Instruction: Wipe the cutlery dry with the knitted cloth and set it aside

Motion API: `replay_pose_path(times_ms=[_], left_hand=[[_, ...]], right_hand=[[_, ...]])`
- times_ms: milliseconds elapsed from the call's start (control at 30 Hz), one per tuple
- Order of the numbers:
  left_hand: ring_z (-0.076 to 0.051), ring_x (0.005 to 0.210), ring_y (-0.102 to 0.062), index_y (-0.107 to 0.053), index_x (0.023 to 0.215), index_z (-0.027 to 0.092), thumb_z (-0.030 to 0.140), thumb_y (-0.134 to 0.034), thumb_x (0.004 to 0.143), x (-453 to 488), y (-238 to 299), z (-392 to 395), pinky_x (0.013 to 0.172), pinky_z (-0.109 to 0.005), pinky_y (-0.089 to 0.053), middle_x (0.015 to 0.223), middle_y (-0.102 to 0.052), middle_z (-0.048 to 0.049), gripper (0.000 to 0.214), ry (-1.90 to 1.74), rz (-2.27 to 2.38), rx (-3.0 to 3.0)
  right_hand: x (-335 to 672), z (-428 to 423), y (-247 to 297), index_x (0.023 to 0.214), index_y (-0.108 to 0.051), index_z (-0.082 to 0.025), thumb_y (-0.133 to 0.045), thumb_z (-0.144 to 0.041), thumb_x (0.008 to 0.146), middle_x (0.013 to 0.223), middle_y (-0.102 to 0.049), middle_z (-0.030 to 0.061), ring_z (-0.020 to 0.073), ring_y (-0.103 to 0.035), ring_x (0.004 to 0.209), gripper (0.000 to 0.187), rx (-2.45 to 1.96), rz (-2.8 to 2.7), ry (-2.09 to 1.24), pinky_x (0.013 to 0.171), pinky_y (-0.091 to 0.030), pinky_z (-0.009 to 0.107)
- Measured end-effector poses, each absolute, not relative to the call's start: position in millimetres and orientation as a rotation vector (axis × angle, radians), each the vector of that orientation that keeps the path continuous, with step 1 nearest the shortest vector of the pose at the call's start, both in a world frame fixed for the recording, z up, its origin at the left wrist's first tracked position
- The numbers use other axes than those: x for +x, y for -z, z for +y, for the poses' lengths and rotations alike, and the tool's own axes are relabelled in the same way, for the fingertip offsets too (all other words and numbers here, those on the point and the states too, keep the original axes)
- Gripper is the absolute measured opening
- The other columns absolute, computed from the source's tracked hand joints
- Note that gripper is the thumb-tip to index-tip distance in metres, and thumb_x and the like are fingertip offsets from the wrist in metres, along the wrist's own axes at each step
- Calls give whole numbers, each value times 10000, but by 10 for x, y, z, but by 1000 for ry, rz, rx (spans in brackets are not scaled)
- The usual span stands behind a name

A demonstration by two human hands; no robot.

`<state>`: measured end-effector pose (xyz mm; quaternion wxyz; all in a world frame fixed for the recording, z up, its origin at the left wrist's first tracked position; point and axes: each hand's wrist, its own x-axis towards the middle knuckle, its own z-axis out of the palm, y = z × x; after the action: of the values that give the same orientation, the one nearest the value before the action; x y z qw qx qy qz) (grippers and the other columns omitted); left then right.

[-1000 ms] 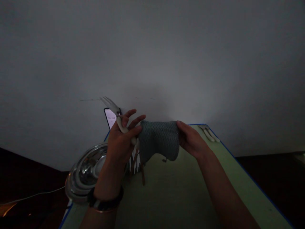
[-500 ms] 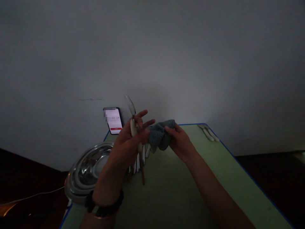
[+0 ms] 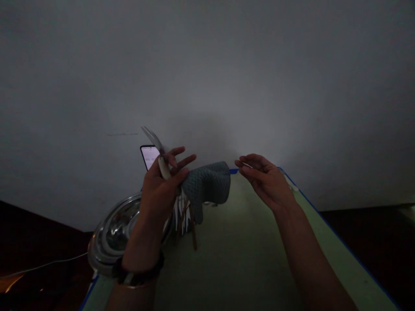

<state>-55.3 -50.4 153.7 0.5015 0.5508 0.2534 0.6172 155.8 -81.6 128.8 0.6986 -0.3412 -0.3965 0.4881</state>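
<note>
My left hand (image 3: 162, 185) is closed on a fork (image 3: 164, 168) with a pale handle, its tines pointing up and to the left. A grey-blue cloth (image 3: 209, 183) is pinched by the same hand's thumb side and hangs out to the right, while the other fingers of that hand stretch outward. To the right of the cloth and apart from it, my right hand (image 3: 267, 179) holds nothing; its fingers are slightly curled, with a gap to the thumb. Below the cloth, several pieces of cutlery (image 3: 183, 216) lie in a bunch on the table, partly hidden.
A shiny metal bowl (image 3: 103, 224) stands at the table's left edge, partly behind my left forearm. A lit phone (image 3: 148, 156) leans against the wall behind. Pale-handled cutlery (image 3: 293, 186) lies at the far right of the green table (image 3: 227, 259), mostly hidden by my right hand.
My right hand has let go of the cloth and moved right. My left hand has shifted left with the fork, which tilts further left, and the cloth now hangs spread out.
</note>
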Motion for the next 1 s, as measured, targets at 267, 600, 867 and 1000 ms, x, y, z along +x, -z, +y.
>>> replay_pose_path(times_ms=[267, 600, 867, 1000], left_hand=[[-209, 940, -646, -504, 738, 198, -13, -607, 687, -534, -1550, -577, 821, -328, -547, 1135, -571, 10, 241, -1406, 451, 1312], [-257, 1013, -611, -503, 698, 178, 20, -623, 690, -527, -1551, -573, 847, -353, -526, 1185, -550, -32, 198, -1367, 509, 1363], [-279, 1046, -593, -498, 727, 172, 70, -705, 650, -623, -1551, -535, 818, -342, -539, 1265, -499, -61, 244, -1269, 653, 1535], [-267, 999, -618, -505, 780, 185, 86, -682, 675, -636, -1550, -520, 800, -376, -540, 1232, -537, -75, 228, -1163, 716, 1639]], right_hand=[[1430, -682, -1025, 806, -677, -195, -495, -555, 779, 851, -672, 55, 175, -610, 838, 404, -971, -1088, -1405, 859, -439, 388], [1353, -734, -1090, 822, -668, -232, -692, -363, 672, 807, -673, -6, 135, -598, 760, 200, -784, -938, -1431, 780, -448, 288], [1430, -777, -1219, 976, -550, -265, -728, -168, 577, 793, -632, -33, 132, -591, 734, 447, -854, -907, -1146, 691, -456, 281], [1556, -873, -1291, 1218, -472, -332, -670, -99, 611, 825, -625, -24, 161, -573, 758, 679, -1027, -1298, -1000, 705, -443, 320]])
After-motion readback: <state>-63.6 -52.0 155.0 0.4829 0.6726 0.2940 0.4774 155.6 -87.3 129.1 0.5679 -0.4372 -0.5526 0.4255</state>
